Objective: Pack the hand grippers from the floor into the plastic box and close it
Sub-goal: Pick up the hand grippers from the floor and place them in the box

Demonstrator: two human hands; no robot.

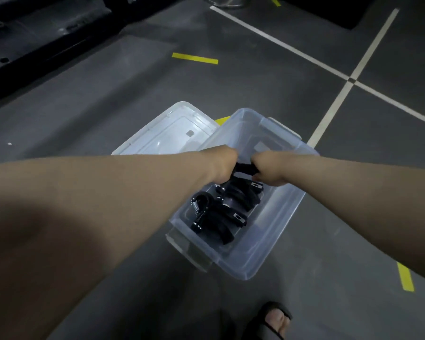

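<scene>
Nearest the camera, a foot in a dark sandal [275, 320] stands on the grey floor [133, 89], w/ a short yellow tape strip [405, 277] off to its R. Both bare forearms reach fwd over the clear plastic box [275, 244]. The box sits on the floor, open-topped, its long axis running from near-left away to far-right.

Two packed grippers lie in its near half. The closer one [216, 222] has its spring end [196, 204] by the box's L wall and its black handles pointing to the near-R, so it lies diagonally across the box. The next one [243, 192] lies just beyond (touching it or not, can't tell), handles pointing R across the width.

Above them, approx. mid-box, the L hand [221, 165] and R hand [268, 170] hold a third hand gripper [245, 169]. The R fingers [257, 178] are clamped round a black handle. The L fingers are mostly hidden behind the wrist, but the handle comes straight out of that fist. The visible stretch btw the fists runs L-R, across the box's short side.

Beyond the box's far-L wall the lid [167, 133] lies flat on the floor, partly behind that wall. Farther off are another yellow strip [194, 58], crossing white lines [351, 79] and dark equipment [35, 40] at far L.
</scene>
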